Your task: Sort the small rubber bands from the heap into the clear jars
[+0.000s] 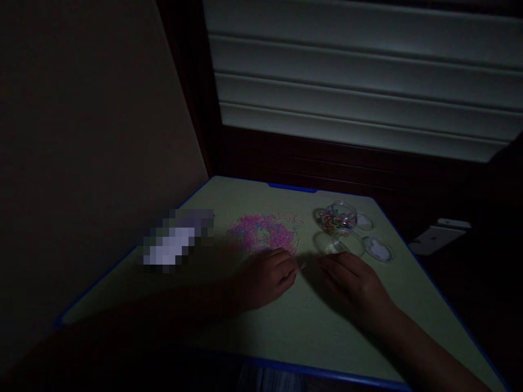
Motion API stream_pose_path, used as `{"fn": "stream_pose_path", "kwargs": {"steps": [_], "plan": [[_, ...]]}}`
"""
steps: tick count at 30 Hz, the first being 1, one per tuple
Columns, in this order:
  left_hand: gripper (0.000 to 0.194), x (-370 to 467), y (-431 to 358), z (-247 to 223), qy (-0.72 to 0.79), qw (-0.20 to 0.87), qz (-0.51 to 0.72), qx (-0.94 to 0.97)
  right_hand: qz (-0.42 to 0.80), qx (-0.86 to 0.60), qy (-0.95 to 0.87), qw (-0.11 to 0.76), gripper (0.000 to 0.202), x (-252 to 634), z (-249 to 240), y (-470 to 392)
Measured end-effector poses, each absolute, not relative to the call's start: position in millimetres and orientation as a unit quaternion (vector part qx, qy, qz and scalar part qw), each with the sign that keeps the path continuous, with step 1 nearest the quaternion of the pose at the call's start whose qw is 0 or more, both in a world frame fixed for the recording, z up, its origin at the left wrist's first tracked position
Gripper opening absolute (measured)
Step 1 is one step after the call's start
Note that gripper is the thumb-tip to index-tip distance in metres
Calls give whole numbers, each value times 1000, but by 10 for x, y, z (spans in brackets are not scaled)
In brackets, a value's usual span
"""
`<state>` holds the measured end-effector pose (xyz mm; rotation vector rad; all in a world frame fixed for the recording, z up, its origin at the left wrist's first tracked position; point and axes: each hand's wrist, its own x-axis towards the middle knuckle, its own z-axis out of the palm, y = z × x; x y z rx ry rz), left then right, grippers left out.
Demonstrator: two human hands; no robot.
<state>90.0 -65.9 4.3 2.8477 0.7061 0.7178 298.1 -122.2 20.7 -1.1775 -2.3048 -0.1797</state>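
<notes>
In the dim light a loose pile of tiny pink, purple and blue bands (245,231) is spread on the pale table. My left hand (269,276) rests at the pile's near edge, its fingers curled closed. A small pale loop (303,265) shows just beside its fingertips; whether it is held I cannot tell. My right hand (359,283) is to the right, thumb and fingers drawn together, close in front of a see-through round container (351,243). What its fingertips may hold is hidden. Behind stands a see-through jar (339,213) with multicoloured bands inside.
Two round lids with white labels, a far lid (363,221) and a nearer lid (378,249), lie right of the containers. A blurred-out pale object (174,245) is at the table's left. The table (327,348) has a blue edge. A white phone-like device (437,239) sits beyond its right side.
</notes>
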Motion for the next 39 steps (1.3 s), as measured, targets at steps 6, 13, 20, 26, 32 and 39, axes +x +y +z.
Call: {"fn": "stream_pose_path", "kwargs": {"steps": [6,13,20,26,32,39], "plan": [[21,895,-668,16,217,39,228,948,-10,-435,-861,264,23,2862,184,-1231],[22,886,-672,9,195,34,213,957,-18,-424,-866,263,21,2852,134,-1216],[23,890,-680,39,193,26,197,961,-25,-406,-878,250,19,2873,106,-1203],[22,888,-670,25,184,22,197,963,-62,-388,-886,246,16,2883,119,-1206],[18,888,-664,0,179,18,208,961,-89,-373,-891,243,15,2899,124,-1217],[19,887,-663,25,174,8,216,961,-103,-374,-888,245,19,2976,176,-1227]]}}
